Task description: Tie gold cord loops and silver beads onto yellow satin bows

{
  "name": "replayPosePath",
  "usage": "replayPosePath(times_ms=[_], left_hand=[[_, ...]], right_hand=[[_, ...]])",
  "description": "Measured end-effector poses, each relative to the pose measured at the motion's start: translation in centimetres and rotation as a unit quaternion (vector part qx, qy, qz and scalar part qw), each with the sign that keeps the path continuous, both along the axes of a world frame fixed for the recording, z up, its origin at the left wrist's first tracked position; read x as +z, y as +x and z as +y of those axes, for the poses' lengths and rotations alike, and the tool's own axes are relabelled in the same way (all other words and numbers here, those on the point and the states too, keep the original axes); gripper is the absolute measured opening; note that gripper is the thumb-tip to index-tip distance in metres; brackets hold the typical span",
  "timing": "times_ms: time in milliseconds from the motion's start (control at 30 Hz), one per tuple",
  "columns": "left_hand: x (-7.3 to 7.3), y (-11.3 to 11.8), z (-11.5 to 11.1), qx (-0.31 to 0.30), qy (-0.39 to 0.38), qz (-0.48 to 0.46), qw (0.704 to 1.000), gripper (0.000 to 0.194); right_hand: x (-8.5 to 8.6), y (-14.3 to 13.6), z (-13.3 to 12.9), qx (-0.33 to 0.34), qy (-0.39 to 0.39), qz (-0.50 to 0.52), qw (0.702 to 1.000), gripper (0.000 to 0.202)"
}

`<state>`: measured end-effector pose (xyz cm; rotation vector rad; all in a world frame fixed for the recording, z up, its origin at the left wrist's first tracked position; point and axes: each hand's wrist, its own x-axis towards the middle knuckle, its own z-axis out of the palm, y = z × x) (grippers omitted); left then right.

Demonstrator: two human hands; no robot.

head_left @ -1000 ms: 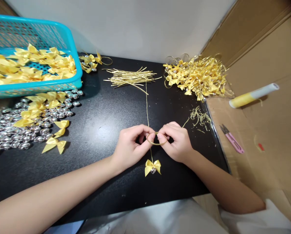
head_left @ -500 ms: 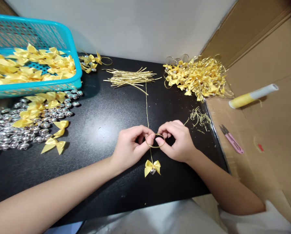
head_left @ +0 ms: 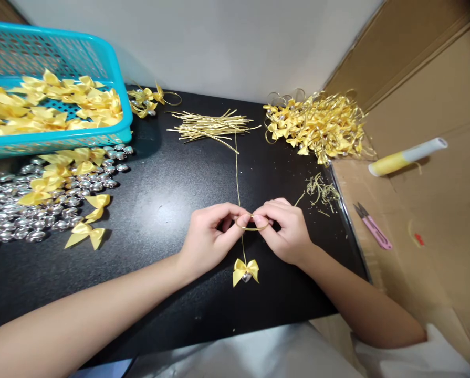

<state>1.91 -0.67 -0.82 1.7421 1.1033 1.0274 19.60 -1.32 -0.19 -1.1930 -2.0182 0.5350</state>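
Note:
Between my hands a thin gold cord ring is held in a loop. My left hand pinches it from the left with thumb and forefinger. From the right, my right hand pinches the same ring, the fingertips of both hands nearly touching. A gold cord runs from the far bundle down behind the fingers. At its near end lies a yellow ribbon bow with a silver heart-shaped bell or bead under it. Exactly where the cord meets the ring is hidden by my fingers.
At left a turquoise basket holds yellow bows, with silver beads before it. A bundle of gold cords lies at the back. To the right are finished bow loops, cord scraps, pink thread snips and a yellow-white tube.
My right hand has moved slightly left, closer to my left fingertips. The ring looks flatter and tilted differently. The bow and the long cord lie nearly as before.

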Motion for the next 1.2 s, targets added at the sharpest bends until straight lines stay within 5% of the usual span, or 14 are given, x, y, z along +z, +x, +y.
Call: replayPosePath(times_ms=[567, 700, 867, 1033, 1200], left_hand=[[-0.1, 0.0, 0.2, -0.004, -0.010, 0.012, 1.000, 0.018], [1.2, -0.8, 0.4, -0.069, 0.004, 0.124, 0.990, 0.007], [3.5, -1.8, -1.3, -0.155, -0.063, 0.346, 0.923, 0.018], [3.4, -1.4, -3.6, -0.186, -0.012, 0.402, 0.897, 0.018], [2.9, -0.9, -3.7, -0.188, -0.010, 0.401, 0.897, 0.014]], right_hand=[[0.1, -0.1, 0.1, -0.003, -0.020, 0.018, 1.000, 0.024], [0.0, 0.1, 0.3, 0.011, -0.019, 0.039, 0.999, 0.026], [0.1, 0.2, 0.5, 0.036, -0.031, 0.045, 0.998, 0.028], [0.2, 0.0, 0.4, 0.045, -0.029, 0.049, 0.997, 0.029], [0.4, 0.0, 0.3, 0.055, -0.023, 0.049, 0.997, 0.027]])
